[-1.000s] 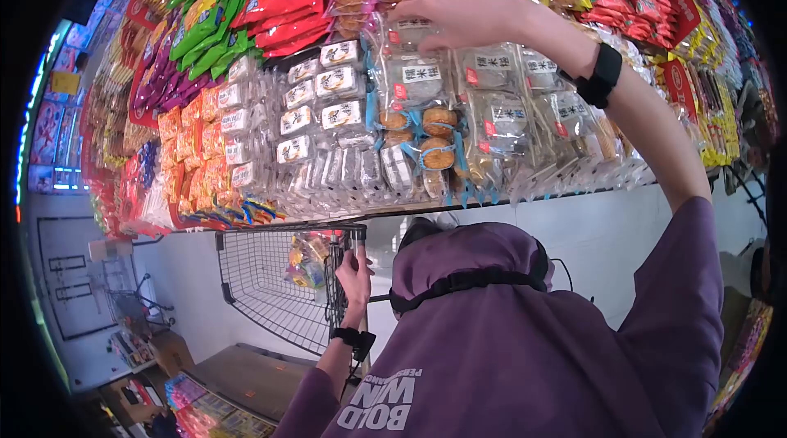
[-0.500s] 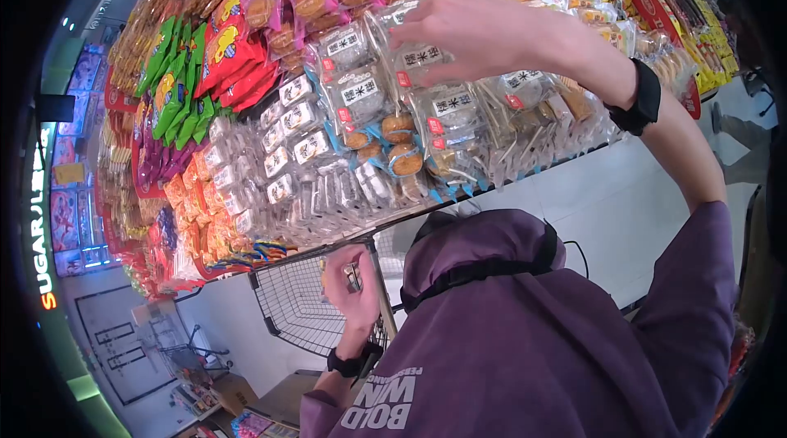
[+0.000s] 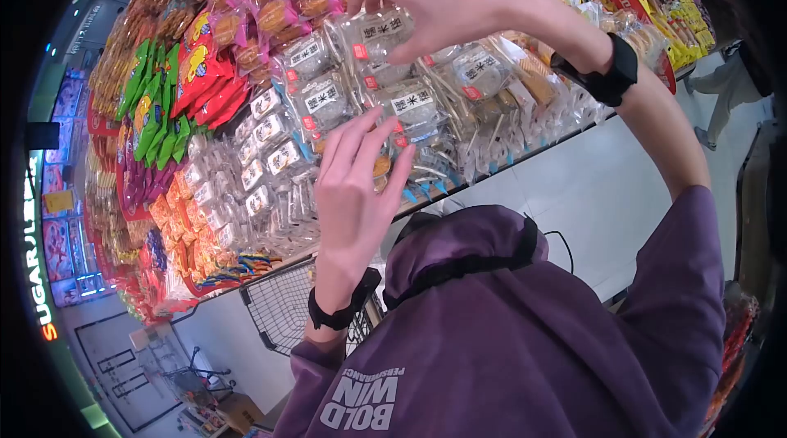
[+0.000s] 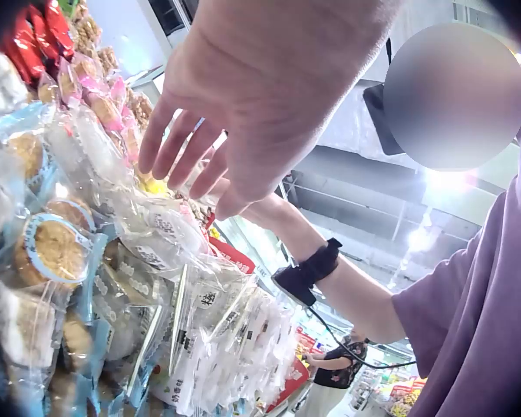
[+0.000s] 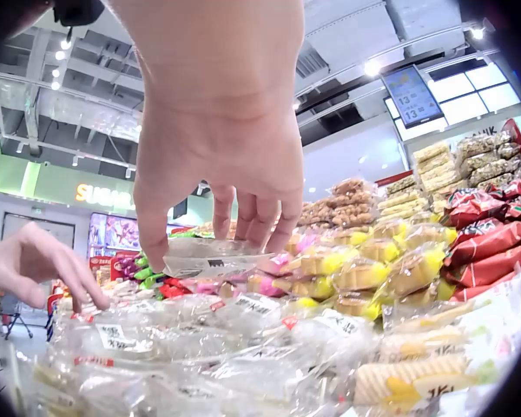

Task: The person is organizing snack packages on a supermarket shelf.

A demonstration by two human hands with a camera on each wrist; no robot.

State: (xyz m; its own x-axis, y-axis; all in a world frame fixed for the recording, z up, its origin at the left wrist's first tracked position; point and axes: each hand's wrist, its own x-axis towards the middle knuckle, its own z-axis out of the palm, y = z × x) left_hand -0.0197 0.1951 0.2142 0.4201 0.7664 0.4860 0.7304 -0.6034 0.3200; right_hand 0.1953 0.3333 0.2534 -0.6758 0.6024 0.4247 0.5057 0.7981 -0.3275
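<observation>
My right hand (image 3: 434, 7) pinches a clear packet (image 3: 379, 26) with a white label between thumb and fingers, on the upper part of the display. In the right wrist view, the right hand (image 5: 221, 165) grips this flat packet (image 5: 213, 261) from above, just over other clear packets (image 5: 252, 321). My left hand (image 3: 354, 192) reaches over the near side of the same packets, its fingers spread and holding nothing. Its palm and extended fingers fill the top of the left wrist view, as the left hand (image 4: 252, 95). Whether its fingertips touch any packet I cannot tell.
Red bags (image 3: 205, 81), green bags (image 3: 152, 110) and orange packets (image 3: 184, 212) fill the display's left side. Yellow-ended packets (image 5: 365, 269) lie beyond my right hand. A wire cart (image 3: 287, 303) stands below the display edge; another person (image 4: 334, 369) stands in the background.
My left hand has left the cart handle and risen over the clear packets. The right hand now holds a packet up between its fingers. The head view has turned and shifted.
</observation>
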